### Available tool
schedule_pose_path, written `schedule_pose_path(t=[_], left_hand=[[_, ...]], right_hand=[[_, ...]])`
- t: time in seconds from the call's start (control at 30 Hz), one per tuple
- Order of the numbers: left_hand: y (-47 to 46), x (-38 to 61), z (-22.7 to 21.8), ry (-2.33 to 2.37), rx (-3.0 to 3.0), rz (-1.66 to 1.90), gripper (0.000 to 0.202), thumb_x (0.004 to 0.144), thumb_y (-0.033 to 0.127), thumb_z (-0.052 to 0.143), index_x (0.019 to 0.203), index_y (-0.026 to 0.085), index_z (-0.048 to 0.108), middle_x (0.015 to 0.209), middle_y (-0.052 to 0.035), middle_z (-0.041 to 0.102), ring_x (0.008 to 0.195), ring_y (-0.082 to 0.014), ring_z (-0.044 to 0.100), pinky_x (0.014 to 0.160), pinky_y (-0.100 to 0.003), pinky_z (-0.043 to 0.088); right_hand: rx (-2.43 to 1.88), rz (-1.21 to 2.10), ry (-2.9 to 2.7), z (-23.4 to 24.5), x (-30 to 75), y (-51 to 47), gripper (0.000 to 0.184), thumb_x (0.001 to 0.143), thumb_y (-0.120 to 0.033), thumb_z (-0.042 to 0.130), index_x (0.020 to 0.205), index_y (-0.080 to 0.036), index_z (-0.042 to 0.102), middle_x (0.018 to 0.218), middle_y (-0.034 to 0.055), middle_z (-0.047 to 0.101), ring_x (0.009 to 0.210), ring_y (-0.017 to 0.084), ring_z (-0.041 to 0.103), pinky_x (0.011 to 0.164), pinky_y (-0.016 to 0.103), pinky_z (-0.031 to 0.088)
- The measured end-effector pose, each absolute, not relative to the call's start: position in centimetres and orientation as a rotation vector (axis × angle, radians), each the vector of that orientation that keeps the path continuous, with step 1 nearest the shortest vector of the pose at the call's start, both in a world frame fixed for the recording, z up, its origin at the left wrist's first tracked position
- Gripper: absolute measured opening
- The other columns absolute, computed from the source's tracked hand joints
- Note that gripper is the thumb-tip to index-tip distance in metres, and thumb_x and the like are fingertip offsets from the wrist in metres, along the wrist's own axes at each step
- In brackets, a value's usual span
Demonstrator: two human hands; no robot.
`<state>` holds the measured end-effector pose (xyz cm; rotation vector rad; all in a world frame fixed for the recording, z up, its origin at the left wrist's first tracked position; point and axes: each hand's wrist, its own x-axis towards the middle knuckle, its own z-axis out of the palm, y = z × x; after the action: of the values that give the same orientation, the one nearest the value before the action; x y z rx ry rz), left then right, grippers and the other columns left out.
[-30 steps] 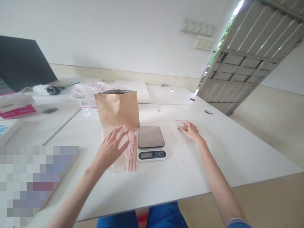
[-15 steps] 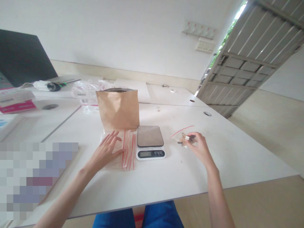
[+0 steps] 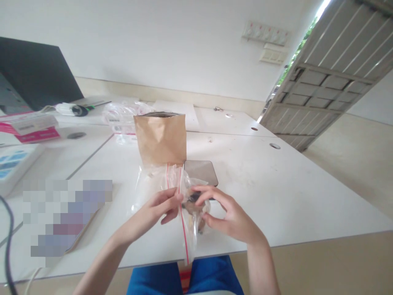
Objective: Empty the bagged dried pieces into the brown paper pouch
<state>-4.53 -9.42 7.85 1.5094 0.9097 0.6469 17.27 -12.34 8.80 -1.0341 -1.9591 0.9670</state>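
A clear zip bag (image 3: 190, 235) with a red seal line hangs near the table's front edge, with brown and dark pieces (image 3: 193, 208) inside that I cannot name. My left hand (image 3: 166, 205) pinches the bag at its red-lined edge. Curved fingers of my right hand (image 3: 225, 213) grip the filled part from the other side. Just behind them is the kitchen scale (image 3: 201, 170), its display hidden by the bag and my right hand. More clear zip bags (image 3: 150, 184) lie flat beyond my left hand, and a brown paper pouch (image 3: 161, 139) stands upright with its top open.
Pink and white boxes (image 3: 37, 127), a dark monitor (image 3: 39, 73) and a plastic-wrapped bundle (image 3: 123, 119) occupy the left and back. A blurred-out flat item (image 3: 73, 217) lies at the near left. The table (image 3: 276, 196) has round cable holes, and a metal door (image 3: 331, 82) is at the right.
My right hand has brought the filled bag from the right of the scale to its front. My left hand has moved right from the flat bags and now pinches the filled bag's edge.
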Motion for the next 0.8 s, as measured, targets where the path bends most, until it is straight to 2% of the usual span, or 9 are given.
schedule_pose_path(t=[0.07,0.17,0.23,0.33,0.4,0.47,0.57,0.7,0.8], left_hand=[[-9.3,-4.7,7.1,0.925,1.407,0.675,0.038,0.085,0.050,0.050,0.064,0.018,0.049,0.054,0.0051,0.039,0.052,-0.0092,0.035,0.057,-0.024,0.036],[-9.3,-4.6,6.3,0.930,1.234,0.824,0.033,0.081,0.049,0.055,0.069,0.018,0.054,0.063,0.0030,0.046,0.055,-0.0096,0.041,0.055,-0.023,0.037],[-9.2,-4.2,6.2,0.931,1.175,0.915,0.033,0.080,0.048,0.056,0.069,0.017,0.055,0.065,0.0027,0.047,0.056,-0.0094,0.042,0.054,-0.023,0.037],[-8.9,-3.2,6.3,0.938,1.159,0.980,0.036,0.080,0.049,0.055,0.063,0.017,0.051,0.057,0.0037,0.044,0.052,-0.0089,0.040,0.051,-0.021,0.036],[-8.6,-2.5,6.4,0.941,1.139,1.019,0.037,0.078,0.049,0.056,0.060,0.017,0.050,0.056,0.0038,0.043,0.052,-0.0092,0.040,0.051,-0.021,0.036],[-8.3,-2.0,6.4,0.928,1.144,1.083,0.034,0.077,0.048,0.058,0.064,0.017,0.053,0.060,0.0031,0.046,0.056,-0.0098,0.043,0.054,-0.021,0.039],[-8.2,-1.6,6.4,0.893,1.178,1.132,0.032,0.078,0.049,0.058,0.073,0.018,0.057,0.066,0.0030,0.048,0.059,-0.0098,0.043,0.056,-0.021,0.039],[-8.4,-1.4,6.9,0.878,1.224,1.086,0.037,0.081,0.054,0.052,0.069,0.019,0.049,0.060,0.0054,0.038,0.052,-0.0085,0.035,0.048,-0.020,0.033],[-8.6,-1.4,7.6,0.886,1.334,1.074,0.038,0.084,0.051,0.048,0.065,0.019,0.042,0.058,0.0059,0.036,0.052,-0.0083,0.035,0.048,-0.020,0.033]], right_hand=[[-0.974,1.000,-2.026,9.3,17.2,-12.0,0.019,0.083,-0.014,0.056,0.098,-0.024,0.060,0.133,0.0067,0.054,0.130,0.020,0.044,0.107,0.039,0.033],[-0.880,1.064,-2.144,9.8,17.6,-11.5,0.021,0.087,-0.027,0.055,0.107,-0.023,0.060,0.139,0.0080,0.048,0.135,0.021,0.036,0.110,0.040,0.028],[-0.932,0.992,-2.063,10.1,17.5,-11.2,0.023,0.092,-0.037,0.047,0.101,-0.022,0.061,0.130,0.0087,0.053,0.129,0.021,0.041,0.108,0.039,0.030],[-1.113,0.918,-1.874,10.5,16.2,-11.0,0.031,0.094,-0.044,0.039,0.081,-0.020,0.055,0.088,0.0038,0.059,0.089,0.016,0.055,0.084,0.031,0.043],[-1.158,1.034,-1.925,10.6,14.9,-10.7,0.031,0.092,-0.046,0.044,0.075,-0.020,0.049,0.069,-0.0017,0.050,0.066,0.012,0.049,0.064,0.026,0.040],[-1.148,1.120,-1.997,10.6,13.9,-10.4,0.032,0.090,-0.046,0.047,0.072,-0.020,0.045,0.063,-0.0039,0.046,0.059,0.010,0.044,0.055,0.024,0.035],[-1.133,1.079,-2.014,10.5,13.1,-9.8,0.030,0.088,-0.041,0.050,0.070,-0.020,0.041,0.063,-0.0044,0.044,0.057,0.009,0.042,0.053,0.024,0.033],[-1.180,1.049,-2.019,10.3,12.9,-9.5,0.019,0.090,-0.029,0.043,0.074,-0.019,0.045,0.065,-0.0032,0.048,0.056,0.009,0.043,0.052,0.023,0.033],[-1.242,0.989,-2.022,10.1,12.7,-9.7,0.021,0.092,-0.025,0.036,0.075,-0.019,0.047,0.067,-0.0011,0.054,0.057,0.010,0.047,0.053,0.023,0.034]])
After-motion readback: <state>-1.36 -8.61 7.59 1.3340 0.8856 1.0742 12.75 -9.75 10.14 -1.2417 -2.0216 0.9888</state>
